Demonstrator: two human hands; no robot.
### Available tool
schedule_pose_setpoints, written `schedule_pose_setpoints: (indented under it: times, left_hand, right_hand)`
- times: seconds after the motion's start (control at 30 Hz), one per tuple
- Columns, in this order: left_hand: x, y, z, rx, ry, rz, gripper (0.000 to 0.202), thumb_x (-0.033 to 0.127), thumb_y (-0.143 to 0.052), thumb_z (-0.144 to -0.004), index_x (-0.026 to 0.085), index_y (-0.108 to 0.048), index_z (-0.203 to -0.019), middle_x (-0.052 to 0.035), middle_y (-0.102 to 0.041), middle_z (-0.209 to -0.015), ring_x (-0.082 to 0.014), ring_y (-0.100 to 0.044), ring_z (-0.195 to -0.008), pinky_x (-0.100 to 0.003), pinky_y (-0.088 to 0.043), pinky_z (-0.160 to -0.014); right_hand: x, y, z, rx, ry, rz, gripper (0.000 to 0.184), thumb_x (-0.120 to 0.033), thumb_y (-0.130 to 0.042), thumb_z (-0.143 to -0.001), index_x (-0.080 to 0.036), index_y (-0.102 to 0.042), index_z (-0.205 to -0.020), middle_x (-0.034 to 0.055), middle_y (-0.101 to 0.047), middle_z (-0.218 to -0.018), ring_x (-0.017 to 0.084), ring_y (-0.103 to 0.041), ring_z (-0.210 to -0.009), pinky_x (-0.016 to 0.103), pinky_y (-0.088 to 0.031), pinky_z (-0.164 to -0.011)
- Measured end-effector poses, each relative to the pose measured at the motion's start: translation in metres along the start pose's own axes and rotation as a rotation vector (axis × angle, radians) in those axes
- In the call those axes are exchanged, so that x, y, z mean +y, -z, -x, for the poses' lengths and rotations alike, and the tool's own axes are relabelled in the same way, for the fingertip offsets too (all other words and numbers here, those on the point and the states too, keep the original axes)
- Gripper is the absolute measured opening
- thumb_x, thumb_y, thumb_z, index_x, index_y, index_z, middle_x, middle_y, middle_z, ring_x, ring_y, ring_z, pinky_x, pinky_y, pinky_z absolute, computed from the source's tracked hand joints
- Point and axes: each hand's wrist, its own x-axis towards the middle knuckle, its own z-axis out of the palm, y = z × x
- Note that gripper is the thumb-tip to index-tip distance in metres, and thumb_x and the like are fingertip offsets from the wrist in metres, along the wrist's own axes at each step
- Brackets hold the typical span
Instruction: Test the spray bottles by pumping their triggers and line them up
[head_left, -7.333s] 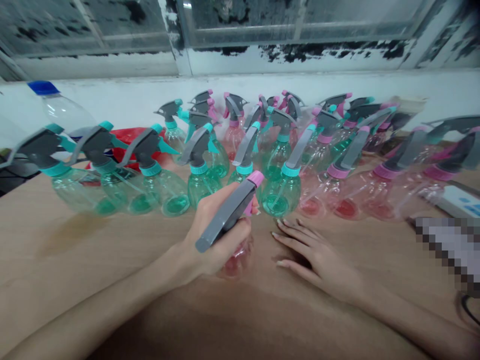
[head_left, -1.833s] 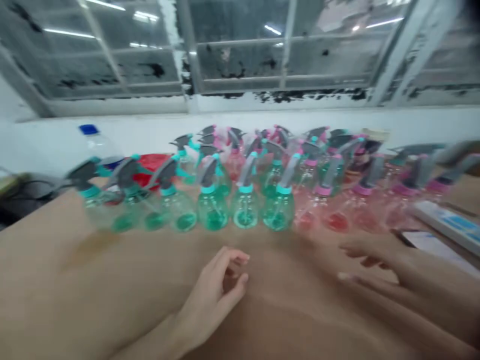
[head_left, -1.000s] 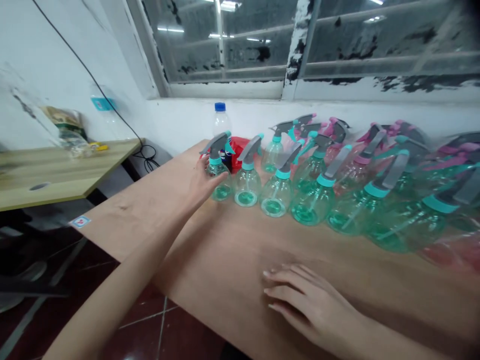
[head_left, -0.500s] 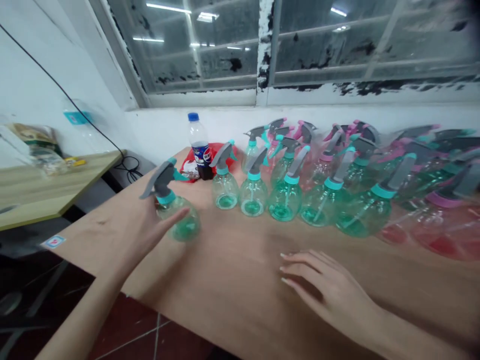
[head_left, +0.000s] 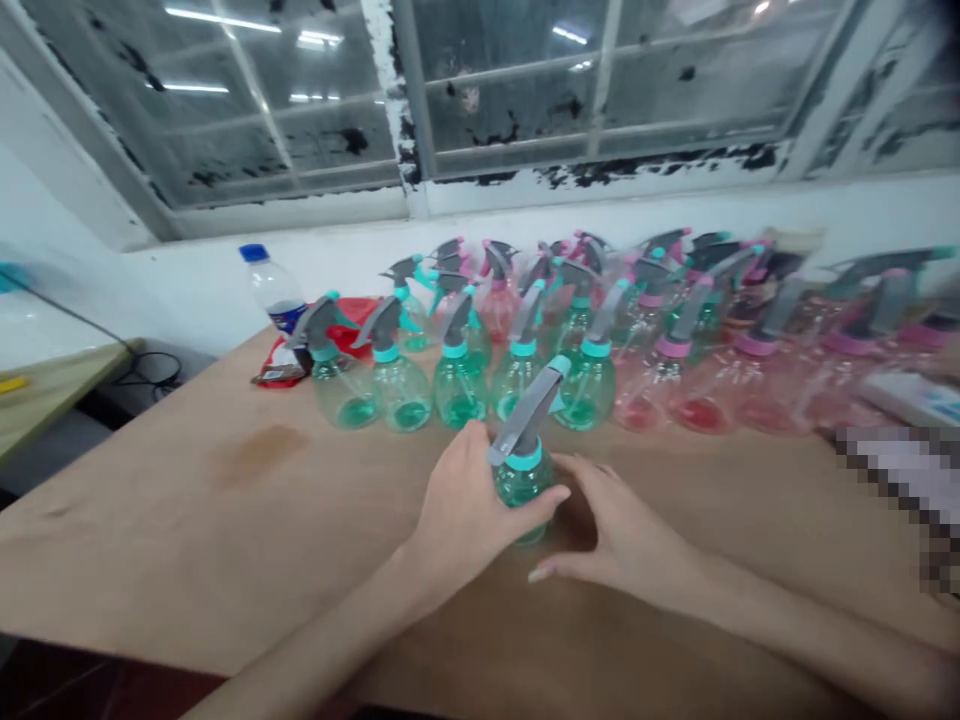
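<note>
A round green spray bottle [head_left: 525, 480] with a grey and teal trigger head is in the grip of my left hand [head_left: 469, 500], whose thumb lies across its front. The bottle stands in front of the row, close to the table surface; whether it touches the table I cannot tell. Close at its right side is my right hand [head_left: 622, 530], fingers and thumb apart around the bottle's edge. Behind them, green spray bottles [head_left: 459, 390] line up on the table [head_left: 360, 590], and pink spray bottles [head_left: 701, 395] continue the front row to the right.
A cola bottle with a blue cap [head_left: 255, 254] and a red bag [head_left: 351, 318] are at the back left. More sprayers crowd behind the front row. A white box [head_left: 915, 400] sits at the right. A window [head_left: 300, 120] rises behind the table.
My left hand has carried the green spray bottle from the table's left side to the middle. My right hand is now beside it. The view has turned to the right.
</note>
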Motion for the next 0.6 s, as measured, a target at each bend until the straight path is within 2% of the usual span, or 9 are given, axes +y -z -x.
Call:
schedule_pose_setpoints:
  times: [0.13,0.3,0.47,0.6]
  left_hand:
    - [0.022,-0.023,-0.021,-0.084,-0.012,0.027,0.055,0.064,-0.064,-0.075,0.021,-0.055,-0.109,-0.0093,-0.06,-0.101,-0.0316,-0.061,-0.094,-0.046,-0.051,-0.076]
    - [0.032,-0.027,-0.035,-0.108,-0.043,0.06,0.049,0.061,-0.062,-0.075,0.019,-0.057,-0.1,-0.0094,-0.062,-0.098,-0.0325,-0.06,-0.093,-0.051,-0.049,-0.081]
    - [0.037,-0.017,-0.052,-0.142,-0.093,0.355,0.053,0.043,-0.068,-0.077,0.027,-0.047,-0.123,-0.0029,-0.06,-0.098,-0.0221,-0.06,-0.083,-0.037,-0.051,-0.073]
    - [0.048,-0.02,-0.065,-0.163,-0.152,0.574,0.04,0.037,-0.068,-0.08,0.029,-0.053,-0.116,0.0025,-0.055,-0.084,-0.0143,-0.055,-0.069,-0.026,-0.05,-0.062]
  right_hand:
    - [0.018,0.015,0.004,0.095,-0.089,-0.138,0.094,-0.052,-0.08,-0.066,-0.025,-0.034,-0.143,0.0151,-0.05,-0.142,0.035,-0.05,-0.127,0.057,-0.045,-0.099]
    - [0.028,0.03,0.003,0.085,-0.064,-0.166,0.091,-0.051,-0.081,-0.065,-0.024,-0.037,-0.14,0.0148,-0.051,-0.141,0.035,-0.048,-0.129,0.057,-0.042,-0.101]
    - [0.03,0.04,0.001,0.019,-0.051,-0.153,0.089,-0.051,-0.081,-0.064,-0.025,-0.04,-0.138,0.0144,-0.05,-0.14,0.037,-0.048,-0.128,0.058,-0.044,-0.099]
    - [0.03,0.039,-0.005,0.005,-0.003,-0.177,0.082,-0.051,-0.083,-0.062,-0.024,-0.045,-0.13,0.0108,-0.058,-0.13,0.033,-0.055,-0.119,0.052,-0.049,-0.095]
